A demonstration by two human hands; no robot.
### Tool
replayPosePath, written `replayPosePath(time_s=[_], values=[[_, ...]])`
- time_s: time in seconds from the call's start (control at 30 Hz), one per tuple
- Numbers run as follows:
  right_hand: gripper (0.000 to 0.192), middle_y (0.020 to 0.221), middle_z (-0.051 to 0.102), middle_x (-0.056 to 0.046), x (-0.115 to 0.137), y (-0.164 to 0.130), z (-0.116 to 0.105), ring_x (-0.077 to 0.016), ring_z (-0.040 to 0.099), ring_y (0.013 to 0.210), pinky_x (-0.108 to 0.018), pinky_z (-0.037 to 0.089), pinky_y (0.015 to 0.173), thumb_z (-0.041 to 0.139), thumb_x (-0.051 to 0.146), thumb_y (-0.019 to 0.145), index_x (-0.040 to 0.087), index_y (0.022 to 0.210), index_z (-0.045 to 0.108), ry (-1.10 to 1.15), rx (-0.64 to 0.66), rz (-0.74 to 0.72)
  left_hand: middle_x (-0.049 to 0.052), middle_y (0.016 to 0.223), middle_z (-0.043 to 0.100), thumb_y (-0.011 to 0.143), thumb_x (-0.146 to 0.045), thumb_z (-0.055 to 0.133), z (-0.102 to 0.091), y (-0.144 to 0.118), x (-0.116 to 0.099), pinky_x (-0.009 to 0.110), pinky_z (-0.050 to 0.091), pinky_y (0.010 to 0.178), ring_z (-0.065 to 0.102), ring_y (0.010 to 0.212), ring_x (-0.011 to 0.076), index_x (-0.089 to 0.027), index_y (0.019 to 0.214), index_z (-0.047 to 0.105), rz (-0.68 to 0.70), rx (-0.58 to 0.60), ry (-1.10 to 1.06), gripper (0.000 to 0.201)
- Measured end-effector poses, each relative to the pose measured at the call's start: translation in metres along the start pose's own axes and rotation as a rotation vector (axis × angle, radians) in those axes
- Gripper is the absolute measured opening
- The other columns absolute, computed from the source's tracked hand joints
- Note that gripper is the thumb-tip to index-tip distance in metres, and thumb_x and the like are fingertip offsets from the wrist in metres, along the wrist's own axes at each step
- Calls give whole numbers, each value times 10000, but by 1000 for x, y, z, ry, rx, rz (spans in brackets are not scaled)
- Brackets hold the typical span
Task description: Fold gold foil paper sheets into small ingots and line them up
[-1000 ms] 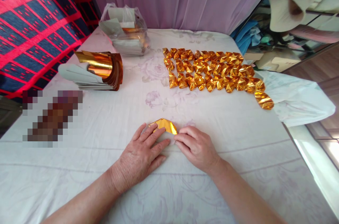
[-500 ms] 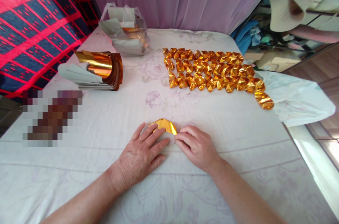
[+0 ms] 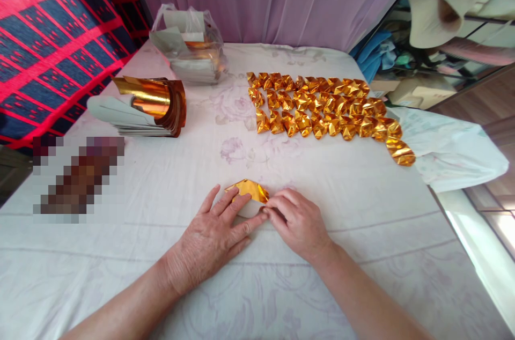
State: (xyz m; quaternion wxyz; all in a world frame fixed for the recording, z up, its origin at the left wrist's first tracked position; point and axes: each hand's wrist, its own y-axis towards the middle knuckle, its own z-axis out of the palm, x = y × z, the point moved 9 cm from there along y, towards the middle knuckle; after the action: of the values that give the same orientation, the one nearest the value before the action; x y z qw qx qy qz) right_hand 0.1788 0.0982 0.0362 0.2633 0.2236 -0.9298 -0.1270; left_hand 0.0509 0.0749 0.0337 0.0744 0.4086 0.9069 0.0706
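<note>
**Both hands pressing a gold foil sheet flat on the cloth**

Change from the earlier frames: the right hand (image 3: 296, 224) has shifted slightly left, so its fingertips now meet the left hand's index fingertip at the near right corner of the gold foil piece (image 3: 248, 190). Half a second ago a small gap separated the two hands there. The left hand (image 3: 210, 238) is unchanged in position.

Writing: no brand, label or legible text is visible on any item. A pixelated patch (image 3: 78, 179) lies at the left of the cloth.

Hand pose: the left hand lies palm down, fingers spread and extended forward, fingertips resting on the near edge of the foil piece. The right hand is palm down with fingers curled, tips pinched on the foil's right corner. Both forearms enter from the near edge.

Location: the foil piece lies on the white floral cloth (image 3: 362, 206), directly ahead of the hands. Rows of folded gold pieces (image 3: 322, 112) lie farther back to the right; a stack of gold sheets (image 3: 148, 106) and a plastic bag (image 3: 189, 42) lie back left.
</note>
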Motion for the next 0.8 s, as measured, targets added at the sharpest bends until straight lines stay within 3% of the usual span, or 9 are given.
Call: replayPosePath(time_s=[0.3, 0.8], values=[[123, 855, 664, -21, 0, 0, 0, -161, 624, 785, -289, 456, 723, 535, 218, 952, 213, 869, 625, 10, 8, -1, 50, 1453, 514, 919, -518, 567, 4, -1, 2, 544, 176, 1190, 419, 1363, 296, -304, 1414, 481, -25, 17, -6, 546], [103, 808, 641, -15, -1, 1, 1, -170, 608, 776, -289, 436, 719, 530, 181, 934, 210, 850, 580, 28, 25, 4, 26, 1424, 542, 941, -552, 512, 5, 0, 6, 506, 78, 1217, 401, 1370, 254, -287, 1404, 501, -65, 17, -50, 534]])
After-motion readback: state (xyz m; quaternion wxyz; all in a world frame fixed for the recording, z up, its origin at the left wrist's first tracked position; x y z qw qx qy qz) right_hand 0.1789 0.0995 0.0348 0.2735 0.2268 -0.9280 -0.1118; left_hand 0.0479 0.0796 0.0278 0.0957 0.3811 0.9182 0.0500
